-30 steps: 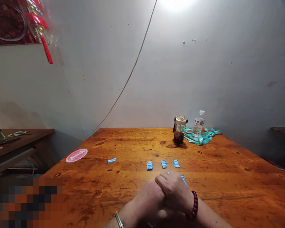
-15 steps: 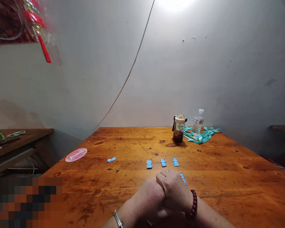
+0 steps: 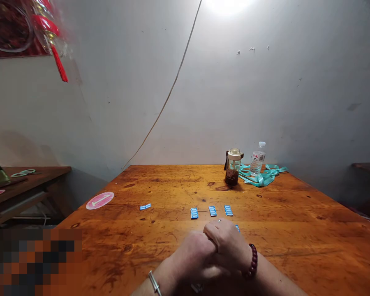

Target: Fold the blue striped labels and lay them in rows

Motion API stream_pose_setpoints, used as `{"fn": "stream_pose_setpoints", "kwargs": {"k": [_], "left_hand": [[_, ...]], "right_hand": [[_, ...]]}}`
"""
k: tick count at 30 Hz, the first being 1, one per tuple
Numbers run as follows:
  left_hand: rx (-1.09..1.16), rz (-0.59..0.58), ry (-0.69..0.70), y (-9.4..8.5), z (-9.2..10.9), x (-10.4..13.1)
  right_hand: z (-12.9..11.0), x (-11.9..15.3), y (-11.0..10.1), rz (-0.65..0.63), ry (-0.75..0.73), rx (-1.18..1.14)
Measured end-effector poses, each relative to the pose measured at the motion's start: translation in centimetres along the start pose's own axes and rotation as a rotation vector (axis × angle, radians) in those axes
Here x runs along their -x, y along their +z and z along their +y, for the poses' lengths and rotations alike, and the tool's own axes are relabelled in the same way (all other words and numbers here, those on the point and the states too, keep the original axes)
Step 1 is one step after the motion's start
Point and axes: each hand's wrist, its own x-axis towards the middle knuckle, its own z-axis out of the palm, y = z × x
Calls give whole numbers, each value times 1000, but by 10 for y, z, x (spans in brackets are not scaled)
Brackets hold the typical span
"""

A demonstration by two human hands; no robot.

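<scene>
On my feed I can't see the fingers of the left hand point(image 3: 197, 248) properly, as the right hand point(image 3: 230, 242) overlaps them; the space between the palms is hidden from me too. The right hand also covers part of one blue-and-white piece point(image 3: 237, 228). A small pale shape point(image 3: 196, 287) low in my view is too unclear to name. Blocky pixels point(image 3: 33, 263) mask the lower-left corner. The top edge crops the red tasselled ornament point(image 3: 46, 25) and the cable point(image 3: 172, 86); fine print on the water bottle point(image 3: 257, 159) is too small to read.
</scene>
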Motion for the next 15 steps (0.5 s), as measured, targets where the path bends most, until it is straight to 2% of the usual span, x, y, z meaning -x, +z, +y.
{"fn": "stream_pose_setpoints", "kwargs": {"k": [5, 8, 15], "left_hand": [[53, 41, -31, -6, 5, 0], [121, 80, -74, -8, 7, 0], [509, 176, -67, -8, 7, 1]], "right_hand": [[4, 0, -1, -14, 49, -97], [5, 0, -5, -52, 97, -239], [-3, -4, -12, -107, 135, -665]]}}
